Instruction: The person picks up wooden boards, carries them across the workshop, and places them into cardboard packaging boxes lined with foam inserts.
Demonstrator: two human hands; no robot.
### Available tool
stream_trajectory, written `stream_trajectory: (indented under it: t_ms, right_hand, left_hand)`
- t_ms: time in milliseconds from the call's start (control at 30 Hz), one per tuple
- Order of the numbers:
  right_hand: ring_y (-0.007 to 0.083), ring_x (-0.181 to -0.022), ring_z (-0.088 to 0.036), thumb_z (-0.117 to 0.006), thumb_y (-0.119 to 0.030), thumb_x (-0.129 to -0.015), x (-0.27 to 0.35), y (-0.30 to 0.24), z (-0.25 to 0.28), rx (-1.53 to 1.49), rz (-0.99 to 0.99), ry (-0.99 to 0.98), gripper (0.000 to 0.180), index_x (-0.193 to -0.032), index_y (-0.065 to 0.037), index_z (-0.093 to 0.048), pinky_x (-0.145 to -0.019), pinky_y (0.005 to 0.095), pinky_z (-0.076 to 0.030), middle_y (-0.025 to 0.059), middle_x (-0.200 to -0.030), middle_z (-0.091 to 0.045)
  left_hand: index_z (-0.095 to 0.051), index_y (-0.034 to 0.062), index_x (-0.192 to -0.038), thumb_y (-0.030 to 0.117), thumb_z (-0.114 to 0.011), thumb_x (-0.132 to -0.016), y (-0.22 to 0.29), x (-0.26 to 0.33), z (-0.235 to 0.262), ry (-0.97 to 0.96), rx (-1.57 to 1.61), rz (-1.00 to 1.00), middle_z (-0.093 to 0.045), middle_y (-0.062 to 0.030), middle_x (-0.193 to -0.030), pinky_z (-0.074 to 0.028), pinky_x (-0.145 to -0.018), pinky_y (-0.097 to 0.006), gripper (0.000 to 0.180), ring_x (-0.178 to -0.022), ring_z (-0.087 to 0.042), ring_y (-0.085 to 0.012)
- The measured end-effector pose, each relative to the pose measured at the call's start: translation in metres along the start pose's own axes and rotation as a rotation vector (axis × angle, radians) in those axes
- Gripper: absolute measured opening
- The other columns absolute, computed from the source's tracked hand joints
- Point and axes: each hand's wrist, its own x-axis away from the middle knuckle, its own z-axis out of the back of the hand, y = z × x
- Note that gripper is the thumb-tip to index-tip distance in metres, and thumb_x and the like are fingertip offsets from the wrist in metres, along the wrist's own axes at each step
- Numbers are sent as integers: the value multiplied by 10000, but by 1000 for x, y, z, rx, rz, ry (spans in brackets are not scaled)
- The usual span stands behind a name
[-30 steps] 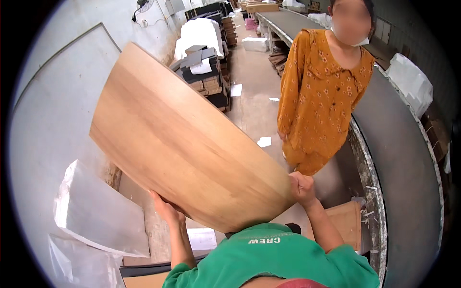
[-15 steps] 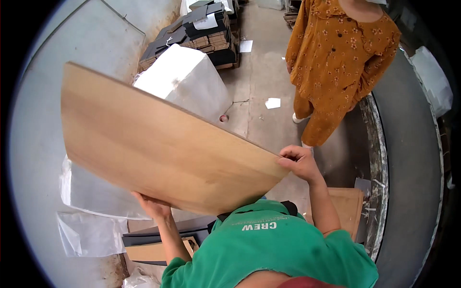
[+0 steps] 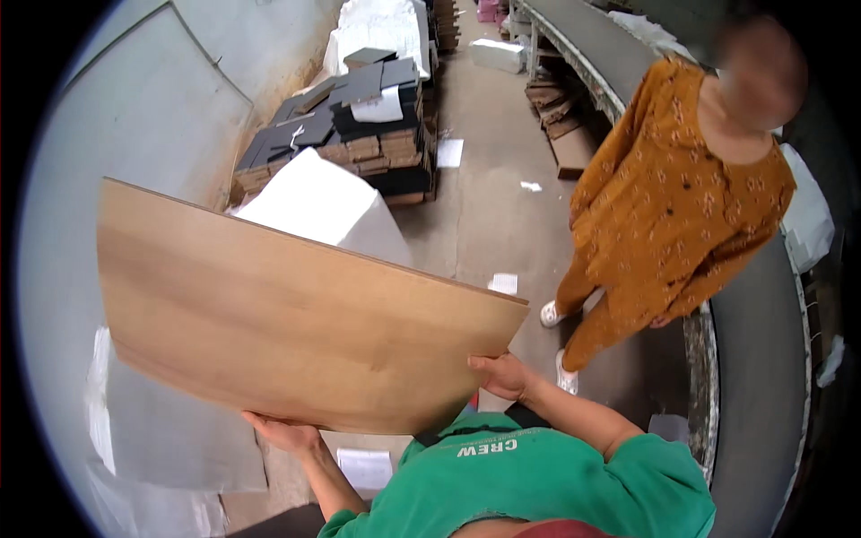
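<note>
A large tan wooden board [image 3: 296, 314] is held up tilted in front of my body, its broad face toward me. My left hand [image 3: 285, 434] supports its lower edge from below, and most of those fingers are hidden behind the board. At the right end, my right hand [image 3: 504, 375] grips the edge, thumb on the near face and fingers out of sight behind. Behind the board's top edge shows a white wrapped block [image 3: 309, 202].
A person in an orange flowered outfit [image 3: 668, 206] stands at right beside a long grey conveyor belt [image 3: 762, 386]. Stacked dark panels [image 3: 377, 117] stand at the far left near the wall [image 3: 179, 99]. Paper sheets [image 3: 450, 152] lie on the concrete floor [image 3: 475, 224].
My right hand has shifted down and left with the board's right end. The board's upper left corner sits lower. My view has tilted up, and the other person appears farther right.
</note>
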Motion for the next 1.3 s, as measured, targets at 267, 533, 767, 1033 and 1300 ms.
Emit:
stream_trajectory:
  t_ms: [267, 533, 767, 1033, 1300]
  right_hand:
    - [165, -1022, -498, -606, -16, -767, -106, -161, 21, 212, 461, 90, 398, -1143, -64, -488, -873, 321, -404, 28, -1102, -537]
    - [203, -1020, -516, -521, -269, -850, -225, -342, 104, -43, 647, 242, 396, -1165, -37, -454, -855, 346, -436, 69, -1110, -536]
    - [169, -946, -538, -473, -303, -875, -353, -472, 144, -55, 516, 249, 404, -1114, 23, -468, -787, 294, -458, 102, -1056, -543]
    - [93, -823, -504, -447, -324, -893, -521, -621, 206, 193, 646, 533, 362, -978, 20, -524, -695, 222, -421, 33, -919, -553]
    - [63, -608, -421, -428, -331, -901, -632, -818, 296, 550, 766, 956, 373, -764, -3, -539, -556, 227, -374, -19, -680, -487]
  left_hand:
    - [-310, 100, -1292, 423, -285, -917, -106, -118, -178, -145, 256, 67, -354, -40, -1314, -318, -976, -354, 496, -1174, -366, -203]
    - [-323, 95, -1291, 426, -328, -905, -205, -243, -275, -714, 450, 262, -362, -88, -1311, -359, -946, -369, 508, -1163, -385, -250]
    - [-442, 28, -1196, 248, -420, -901, -292, -291, -411, -238, 220, 138, -454, -96, -1231, -368, -935, -370, 369, -1097, -445, -232]
    - [-482, 90, -1170, 316, -344, -919, -433, -398, -539, -436, 355, 162, -504, -85, -1174, -510, -654, -287, 364, -967, -528, -175]
    - [-406, -12, -1196, 282, -395, -911, -633, -527, -756, -414, 69, 224, -499, -111, -1156, -413, -885, -354, 409, -1025, -502, -227]
